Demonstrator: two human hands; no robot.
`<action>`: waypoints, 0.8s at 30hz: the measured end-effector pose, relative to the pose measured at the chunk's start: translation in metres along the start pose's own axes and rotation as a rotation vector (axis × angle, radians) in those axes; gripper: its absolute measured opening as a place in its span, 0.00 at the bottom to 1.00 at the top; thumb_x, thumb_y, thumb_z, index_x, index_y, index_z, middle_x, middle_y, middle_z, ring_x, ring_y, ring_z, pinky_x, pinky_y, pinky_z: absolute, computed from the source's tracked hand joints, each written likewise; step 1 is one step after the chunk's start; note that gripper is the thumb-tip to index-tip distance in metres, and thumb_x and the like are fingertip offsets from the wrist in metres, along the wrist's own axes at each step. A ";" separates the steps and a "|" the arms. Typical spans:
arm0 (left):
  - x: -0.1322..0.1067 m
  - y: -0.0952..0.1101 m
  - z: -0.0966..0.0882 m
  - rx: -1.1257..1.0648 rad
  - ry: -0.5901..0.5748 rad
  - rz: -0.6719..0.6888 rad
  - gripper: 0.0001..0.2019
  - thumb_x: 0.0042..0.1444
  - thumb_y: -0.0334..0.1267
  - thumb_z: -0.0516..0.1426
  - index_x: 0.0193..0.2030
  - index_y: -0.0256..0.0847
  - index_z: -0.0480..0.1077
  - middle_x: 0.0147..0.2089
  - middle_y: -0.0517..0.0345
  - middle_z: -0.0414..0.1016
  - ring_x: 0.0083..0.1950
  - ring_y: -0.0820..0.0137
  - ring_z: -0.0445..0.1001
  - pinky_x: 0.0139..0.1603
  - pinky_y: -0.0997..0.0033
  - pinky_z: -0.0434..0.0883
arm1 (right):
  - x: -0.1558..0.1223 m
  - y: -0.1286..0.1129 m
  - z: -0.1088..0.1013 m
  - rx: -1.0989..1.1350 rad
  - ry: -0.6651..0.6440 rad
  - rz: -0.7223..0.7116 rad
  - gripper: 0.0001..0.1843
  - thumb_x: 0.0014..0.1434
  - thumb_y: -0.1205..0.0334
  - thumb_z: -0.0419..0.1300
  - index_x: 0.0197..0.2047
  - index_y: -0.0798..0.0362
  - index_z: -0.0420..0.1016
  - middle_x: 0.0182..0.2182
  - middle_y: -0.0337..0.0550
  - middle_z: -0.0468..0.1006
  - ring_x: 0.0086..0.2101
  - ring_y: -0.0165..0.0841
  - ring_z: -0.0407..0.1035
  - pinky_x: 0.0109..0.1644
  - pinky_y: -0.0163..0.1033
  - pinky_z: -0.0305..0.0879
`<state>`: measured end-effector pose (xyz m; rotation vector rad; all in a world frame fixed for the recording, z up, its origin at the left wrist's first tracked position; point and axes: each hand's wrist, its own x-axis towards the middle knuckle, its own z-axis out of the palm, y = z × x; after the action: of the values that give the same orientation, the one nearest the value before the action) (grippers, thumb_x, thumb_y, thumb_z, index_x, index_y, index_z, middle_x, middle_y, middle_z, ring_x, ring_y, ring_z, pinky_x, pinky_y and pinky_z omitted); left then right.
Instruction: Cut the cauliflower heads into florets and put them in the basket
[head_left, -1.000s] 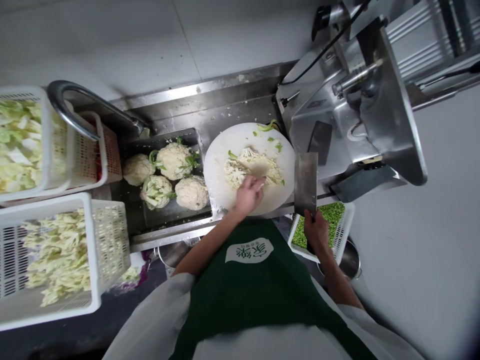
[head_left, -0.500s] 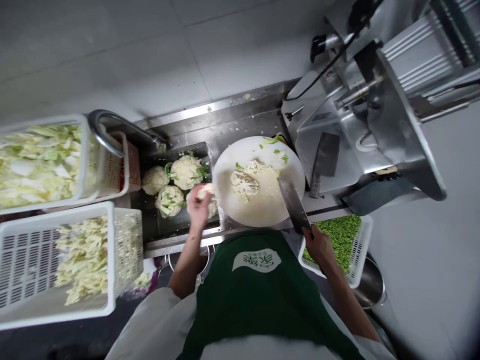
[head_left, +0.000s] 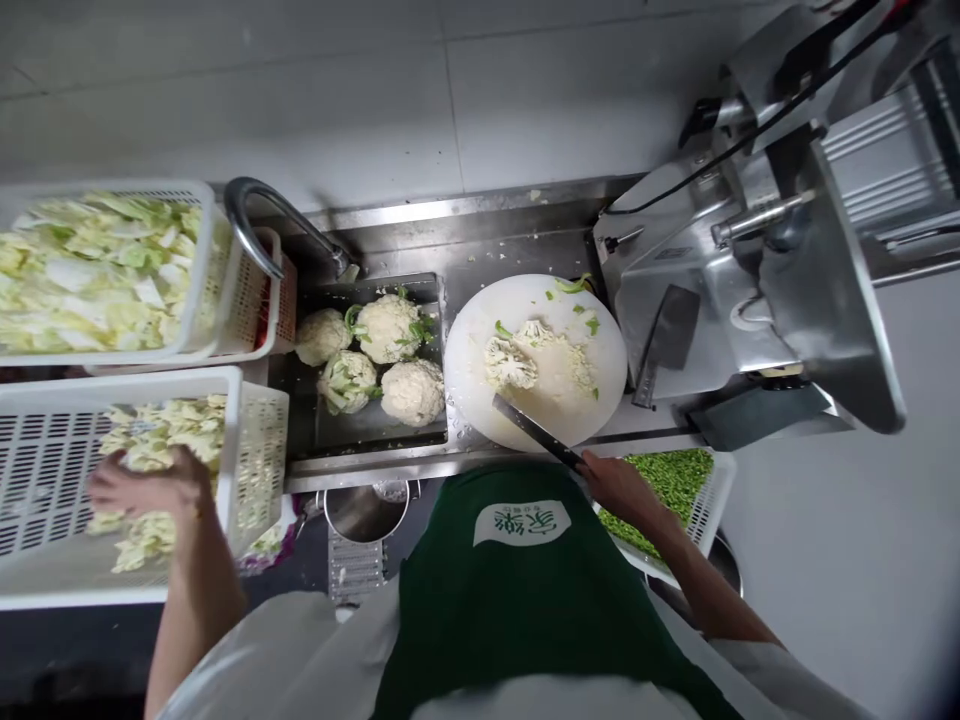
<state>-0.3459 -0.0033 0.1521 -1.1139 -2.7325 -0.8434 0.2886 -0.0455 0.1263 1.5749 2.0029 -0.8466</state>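
My left hand (head_left: 154, 488) is over the white plastic basket (head_left: 232, 440) of cauliflower florets (head_left: 161, 535), fingers spread and nothing visibly held. A cleaver (head_left: 534, 428) is in my right hand (head_left: 616, 486), seen nearly edge-on over the front of the round white cutting board (head_left: 581, 418). The blade tip is close to a cut piece of cauliflower (head_left: 510, 364). Behind that piece lies a smaller floret (head_left: 534, 331), with crumbs and green leaf bits to the right. Several whole cauliflowers (head_left: 412, 392) rest in the sink (head_left: 367, 432) left of the board.
A curved faucet (head_left: 259, 195) arches at the sink's back left. Chopped cabbage fills another basket (head_left: 204, 260). A metal slicing machine (head_left: 817, 270) stands on the right, a second cleaver (head_left: 673, 325) on its base. Below right is a basket of chopped greens (head_left: 667, 485).
My left hand has gone from the sink's edge, where it held a pale piece, to the floret basket and opened. The cleaver has shifted left across the board. The view has shifted too.
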 end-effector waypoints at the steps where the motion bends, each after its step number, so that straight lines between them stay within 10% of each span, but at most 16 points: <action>1: -0.004 0.024 0.018 -0.032 0.116 0.042 0.15 0.52 0.51 0.60 0.34 0.45 0.61 0.48 0.64 0.75 0.62 0.48 0.69 0.68 0.24 0.55 | 0.003 -0.004 -0.001 -0.007 -0.001 -0.004 0.17 0.77 0.57 0.44 0.50 0.53 0.71 0.37 0.50 0.84 0.38 0.41 0.79 0.36 0.38 0.55; 3: -0.025 0.091 0.064 -0.261 0.057 0.205 0.10 0.56 0.47 0.59 0.34 0.45 0.67 0.42 0.63 0.76 0.52 0.56 0.74 0.64 0.35 0.67 | 0.008 -0.011 0.001 -0.019 0.001 0.001 0.17 0.77 0.57 0.43 0.50 0.54 0.71 0.38 0.51 0.84 0.39 0.42 0.79 0.37 0.38 0.57; 8: -0.134 0.291 0.194 -0.577 -0.617 0.702 0.12 0.60 0.47 0.60 0.35 0.40 0.75 0.39 0.51 0.79 0.45 0.60 0.75 0.60 0.49 0.71 | 0.015 -0.019 0.010 -0.026 -0.015 0.014 0.16 0.76 0.59 0.44 0.54 0.54 0.69 0.39 0.52 0.83 0.41 0.43 0.80 0.39 0.38 0.61; 12: -0.200 0.375 0.258 -0.222 -0.970 0.727 0.14 0.51 0.45 0.69 0.35 0.38 0.74 0.44 0.40 0.77 0.54 0.47 0.70 0.58 0.42 0.67 | 0.011 -0.015 0.014 0.005 0.001 0.014 0.15 0.75 0.62 0.44 0.54 0.54 0.70 0.40 0.52 0.84 0.42 0.43 0.80 0.40 0.38 0.62; 18: -0.183 0.361 0.261 -0.399 -1.132 0.709 0.16 0.56 0.47 0.66 0.42 0.39 0.69 0.47 0.45 0.76 0.52 0.56 0.74 0.57 0.54 0.71 | 0.014 -0.014 0.018 0.124 0.031 0.051 0.16 0.76 0.57 0.45 0.54 0.53 0.70 0.41 0.53 0.84 0.44 0.42 0.80 0.42 0.38 0.62; 24: -0.156 0.268 0.187 -0.812 -0.625 0.594 0.18 0.61 0.49 0.64 0.49 0.44 0.64 0.61 0.46 0.69 0.59 0.61 0.73 0.48 0.65 0.76 | 0.046 -0.024 0.010 0.204 0.041 0.084 0.16 0.77 0.56 0.45 0.53 0.53 0.71 0.42 0.52 0.84 0.44 0.42 0.79 0.42 0.38 0.61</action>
<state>-0.0278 0.1527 0.0766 -2.5219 -2.1209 -1.7659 0.2536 -0.0242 0.0923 1.7878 1.9132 -1.0202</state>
